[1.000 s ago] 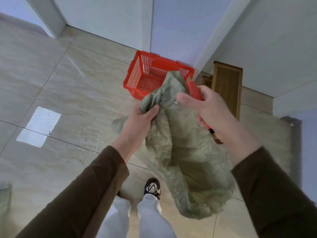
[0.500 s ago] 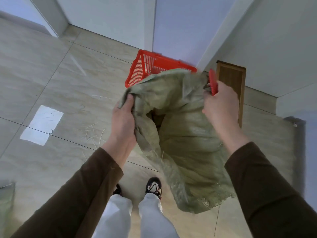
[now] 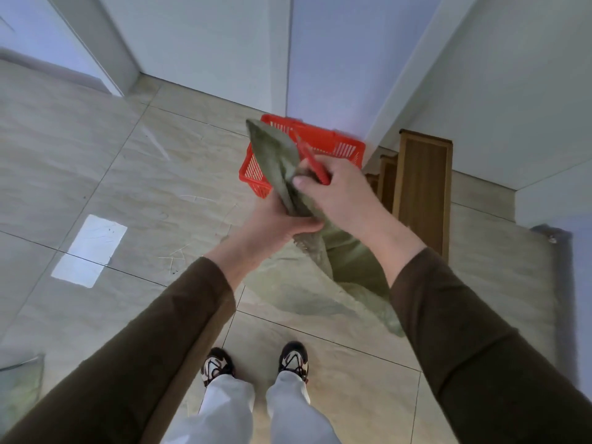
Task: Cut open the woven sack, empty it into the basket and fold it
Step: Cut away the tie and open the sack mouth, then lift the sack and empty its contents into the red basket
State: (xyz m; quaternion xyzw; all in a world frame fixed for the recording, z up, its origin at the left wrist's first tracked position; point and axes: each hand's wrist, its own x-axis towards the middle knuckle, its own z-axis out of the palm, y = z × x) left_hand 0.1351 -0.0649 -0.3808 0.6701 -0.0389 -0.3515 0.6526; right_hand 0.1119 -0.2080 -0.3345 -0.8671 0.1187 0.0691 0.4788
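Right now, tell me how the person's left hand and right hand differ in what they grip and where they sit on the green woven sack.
The left hand grips only the green woven sack, lower down at its gathered middle; the right hand sits higher, pinching the sack's upper part.
The right hand also holds a red-handled tool; the left hand holds no tool.
Both are closed on the sack, near the red plastic basket.

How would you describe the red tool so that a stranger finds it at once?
Find the red basket by the far wall. In front of it, the right hand holds a slim red tool against the green sack, solid, unlike the basket's mesh.
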